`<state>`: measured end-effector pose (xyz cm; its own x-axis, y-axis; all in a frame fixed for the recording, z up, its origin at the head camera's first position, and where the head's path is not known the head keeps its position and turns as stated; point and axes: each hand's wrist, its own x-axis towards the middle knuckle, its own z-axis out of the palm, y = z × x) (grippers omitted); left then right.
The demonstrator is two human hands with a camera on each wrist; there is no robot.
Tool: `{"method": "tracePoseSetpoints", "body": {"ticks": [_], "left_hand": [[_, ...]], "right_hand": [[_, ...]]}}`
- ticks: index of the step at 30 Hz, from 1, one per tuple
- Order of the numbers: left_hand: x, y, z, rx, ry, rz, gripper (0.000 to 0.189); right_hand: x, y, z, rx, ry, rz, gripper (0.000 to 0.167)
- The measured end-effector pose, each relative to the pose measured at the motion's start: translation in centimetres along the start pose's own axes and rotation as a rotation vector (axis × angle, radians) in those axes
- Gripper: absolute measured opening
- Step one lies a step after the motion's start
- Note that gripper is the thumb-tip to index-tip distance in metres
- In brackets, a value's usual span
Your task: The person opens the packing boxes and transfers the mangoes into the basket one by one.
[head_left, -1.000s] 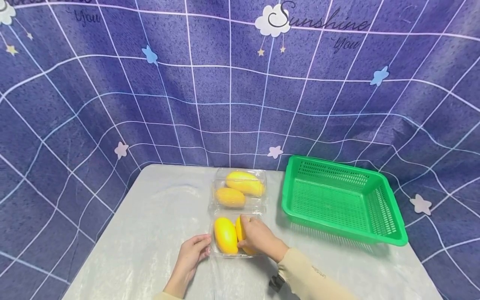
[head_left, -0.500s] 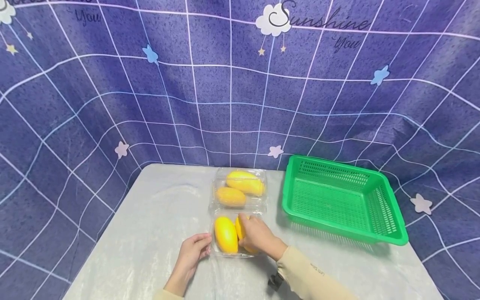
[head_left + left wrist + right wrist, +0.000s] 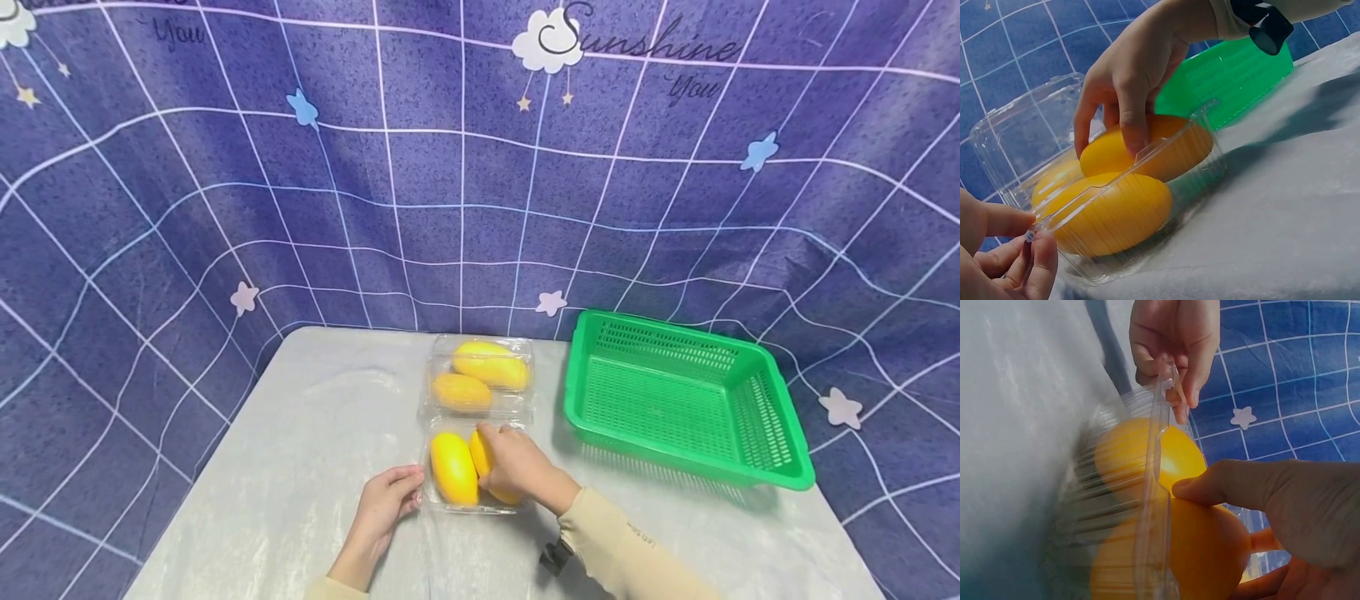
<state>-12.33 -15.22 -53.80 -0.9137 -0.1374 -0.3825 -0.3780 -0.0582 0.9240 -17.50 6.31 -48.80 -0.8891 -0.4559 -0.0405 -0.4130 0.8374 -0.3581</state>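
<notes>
- Behind the front box, and from the left side to the right, hangs a purple-blue curtain (image 3: 352, 217), a soft cloth with wavy white lines and printed stars.
- The counter (image 3: 322, 433) under the front box is pale grey, its surface smooth and a little creased.
- At the left side of the front box is the left hand (image 3: 386, 504); the arm comes from the near left, and its grip pinches the thin rim between thumb and fingers.
- The front box (image 3: 480, 512) is of clear, stiff plastic, with ribbed walls and shiny edges.
- Behind the front box, other yellow fruits (image 3: 461, 393) show in or under a second clear plastic piece (image 3: 510, 406); I cannot tell if it is a box or a lid.
- In the left part of the front box lies the left fruit (image 3: 453, 468), yellow, smooth, oval like a mango.
- In its right part, just beside, is the right fruit (image 3: 1166, 147), more orange, also oval.
- The right hand (image 3: 525, 471) reaches over the front box from the near right, fingers pointing down; its grip is curled around the right fruit, thumb on the near side.
- Right of the front box, well apart, stands a green basket (image 3: 652, 408) of perforated plastic, rectangular, with sloping walls.
</notes>
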Motion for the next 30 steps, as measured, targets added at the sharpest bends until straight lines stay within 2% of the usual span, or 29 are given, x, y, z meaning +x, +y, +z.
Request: {"method": "tracePoseSetpoints", "body": {"ticks": [13, 30], "left_hand": [[0.1, -0.1, 0.0, 0.024, 0.002, -0.007, 0.037], [0.4, -0.2, -0.2, 0.043, -0.003, -0.013, 0.038]], "right_hand": [[-0.1, 0.0, -0.5, 0.009, 0.005, -0.021, 0.082], [-0.1, 0.4, -1.7, 0.055, 0.000, -0.003, 0.088]]}}
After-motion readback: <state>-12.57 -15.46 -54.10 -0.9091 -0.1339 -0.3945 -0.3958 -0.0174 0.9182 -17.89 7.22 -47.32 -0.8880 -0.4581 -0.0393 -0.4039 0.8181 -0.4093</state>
